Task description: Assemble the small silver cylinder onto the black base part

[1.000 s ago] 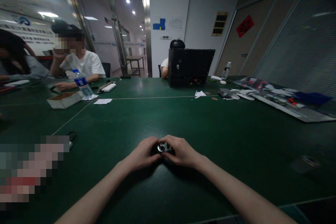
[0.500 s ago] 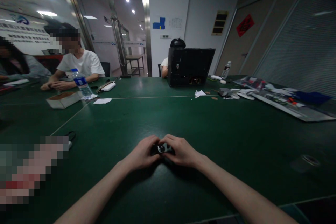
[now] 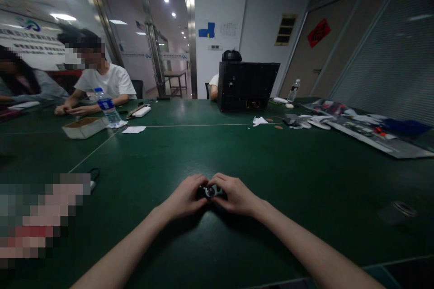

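A small black-and-silver object [image 3: 210, 191] with a round metallic part is held between both hands, low over the table; its kind I cannot make out. My left hand [image 3: 190, 196] closes round its left side, thumb at the near edge and fingers at the far edge. On the other side my right hand [image 3: 233, 194] grips it the same way. The fingertips of the two hands nearly meet, and they hide much of the object. Beneath lies the dark green tabletop [image 3: 217, 244].
At the right stands a transparent cup-like container [image 3: 398, 212]. Further back are a black box-shaped device [image 3: 249, 86], a white open box [image 3: 84, 128], a water bottle [image 3: 109, 108] and a cluttered board [image 3: 383, 137]. Other people sit across the table, one in a white T-shirt [image 3: 113, 82].
The surroundings have shifted slightly to the right in view. Both hands stay almost in place with their grip on the small object.
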`<action>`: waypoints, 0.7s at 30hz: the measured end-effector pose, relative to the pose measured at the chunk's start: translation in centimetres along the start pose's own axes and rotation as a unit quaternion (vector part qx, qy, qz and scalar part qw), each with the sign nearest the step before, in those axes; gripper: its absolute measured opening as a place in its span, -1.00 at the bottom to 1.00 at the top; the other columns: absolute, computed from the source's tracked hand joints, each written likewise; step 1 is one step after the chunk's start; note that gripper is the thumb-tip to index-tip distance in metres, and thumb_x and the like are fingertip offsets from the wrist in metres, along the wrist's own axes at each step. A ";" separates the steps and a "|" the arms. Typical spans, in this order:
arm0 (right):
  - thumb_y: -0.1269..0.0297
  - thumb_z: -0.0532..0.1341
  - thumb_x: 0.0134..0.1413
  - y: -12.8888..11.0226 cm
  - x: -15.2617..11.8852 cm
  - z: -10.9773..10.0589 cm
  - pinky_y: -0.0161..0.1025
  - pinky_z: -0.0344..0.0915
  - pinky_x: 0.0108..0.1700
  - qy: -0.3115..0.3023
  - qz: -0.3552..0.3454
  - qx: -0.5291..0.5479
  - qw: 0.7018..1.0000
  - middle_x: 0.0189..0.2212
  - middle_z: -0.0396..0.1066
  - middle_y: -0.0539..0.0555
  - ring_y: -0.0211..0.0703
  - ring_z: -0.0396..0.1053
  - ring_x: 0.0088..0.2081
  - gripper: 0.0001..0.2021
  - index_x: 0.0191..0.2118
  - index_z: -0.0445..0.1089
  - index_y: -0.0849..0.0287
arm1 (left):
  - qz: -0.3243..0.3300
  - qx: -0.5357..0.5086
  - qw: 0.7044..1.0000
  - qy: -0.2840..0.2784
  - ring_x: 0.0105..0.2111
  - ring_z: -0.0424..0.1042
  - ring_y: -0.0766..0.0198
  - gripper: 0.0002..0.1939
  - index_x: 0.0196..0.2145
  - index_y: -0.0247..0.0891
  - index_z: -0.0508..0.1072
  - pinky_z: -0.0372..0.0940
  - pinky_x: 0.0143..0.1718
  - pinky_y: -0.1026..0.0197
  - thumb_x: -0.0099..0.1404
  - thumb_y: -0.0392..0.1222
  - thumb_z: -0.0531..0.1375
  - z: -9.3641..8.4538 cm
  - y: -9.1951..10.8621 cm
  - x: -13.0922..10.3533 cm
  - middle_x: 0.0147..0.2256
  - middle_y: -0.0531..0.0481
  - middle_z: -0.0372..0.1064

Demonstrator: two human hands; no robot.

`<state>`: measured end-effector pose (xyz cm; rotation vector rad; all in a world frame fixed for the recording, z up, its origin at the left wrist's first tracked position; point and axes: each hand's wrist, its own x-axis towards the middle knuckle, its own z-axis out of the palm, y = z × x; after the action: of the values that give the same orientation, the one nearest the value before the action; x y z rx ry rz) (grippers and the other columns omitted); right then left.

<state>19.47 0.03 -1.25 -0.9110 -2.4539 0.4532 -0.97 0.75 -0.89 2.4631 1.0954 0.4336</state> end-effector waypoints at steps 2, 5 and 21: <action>0.37 0.21 0.05 0.0 0.0 -0.1 -0.26 0.30 -0.18 -0.002 0.003 0.001 1.000 -0.17 0.35 0.10 -0.16 0.35 -0.22 -0.74 -0.09 0.28 0.18 | -0.002 -0.006 1.000 -0.002 -0.28 0.27 0.22 -0.82 -0.22 -0.26 0.33 0.18 -0.21 0.22 0.17 -0.24 0.16 -0.1 0.1 0.0 -0.25 -0.02 0.32; 0.36 0.19 0.07 0.1 0.0 0.0 -0.24 0.31 -0.14 -0.002 0.009 0.010 1.000 -0.14 0.35 0.12 -0.15 0.36 -0.20 -0.71 -0.05 0.27 0.19 | -0.006 -0.011 1.000 -0.003 -0.28 0.29 0.21 -0.81 -0.21 -0.26 0.35 0.19 -0.19 0.20 0.19 -0.20 0.17 -0.2 0.1 0.0 -0.27 -0.03 0.34; 0.29 0.35 -0.15 0.3 -0.1 -0.1 -0.14 0.29 -0.06 -0.013 0.000 0.052 0.999 -0.02 0.24 0.17 -0.06 0.30 -0.09 -0.26 0.16 0.03 0.17 | -0.085 -0.180 0.980 -0.011 -0.15 0.33 0.13 -0.64 -0.06 -0.28 0.38 0.21 -0.09 0.14 0.25 -0.05 0.15 -0.4 -0.1 0.1 -0.11 -0.08 0.38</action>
<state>19.80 0.20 -1.33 -0.8666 -2.4286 0.5898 -1.14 1.00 -0.59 2.0376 1.0987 0.5016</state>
